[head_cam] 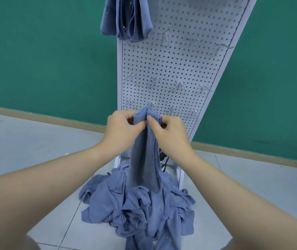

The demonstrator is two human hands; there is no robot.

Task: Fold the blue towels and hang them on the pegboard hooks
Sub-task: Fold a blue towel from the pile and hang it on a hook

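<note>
Perforated pegboard (171, 69); hands pinch soft folded towel (144, 156).

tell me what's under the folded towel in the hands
A pile of crumpled blue towels lies on the floor under the folded towel. The tiles beneath the pile are covered.

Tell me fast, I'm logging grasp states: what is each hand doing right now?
Left hand: fingers pinch the top of the folded blue towel.
Right hand: fingers pinch the same towel's top, beside the left.

Blue towels (140, 210), white dotted pegboard (173, 69), teal wall (45, 60), pale grey floor (27, 141)
</note>
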